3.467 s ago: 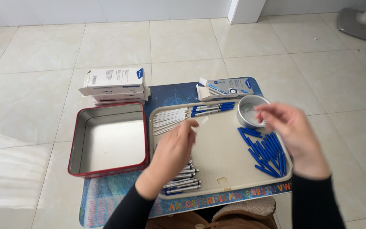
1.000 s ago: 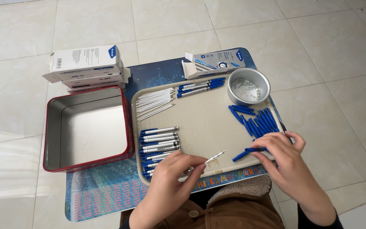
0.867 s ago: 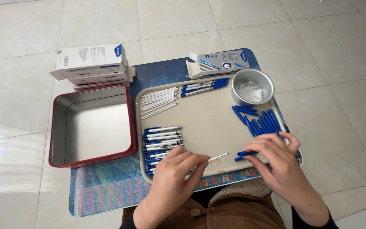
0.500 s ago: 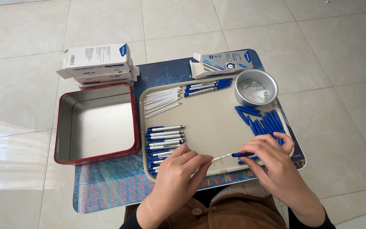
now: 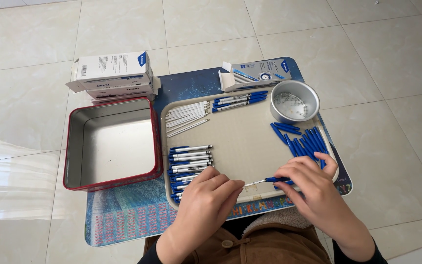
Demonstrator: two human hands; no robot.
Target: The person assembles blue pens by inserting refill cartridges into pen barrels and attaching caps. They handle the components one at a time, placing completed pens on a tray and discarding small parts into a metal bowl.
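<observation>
Both hands (image 5: 264, 188) at tray's (image 5: 240, 142) near edge, open middle beyond.

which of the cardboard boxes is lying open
The grey-and-blue box behind the tray, its left end flap hanging open. The stacked white boxes look shut.

Blue, white and silver over pale tiles

The caps (image 5: 303, 143) at the right were blue, and the pens (image 5: 189, 164) near the left were white with blue ends. The tray (image 5: 240, 137) was beige, the tin (image 5: 111, 142) silver inside with a red rim, the bowl (image 5: 295, 101) silver, the mat (image 5: 123, 215) blue with coloured lettering, the boxes (image 5: 113, 73) white and blue, the floor (image 5: 35, 98) cream.
</observation>
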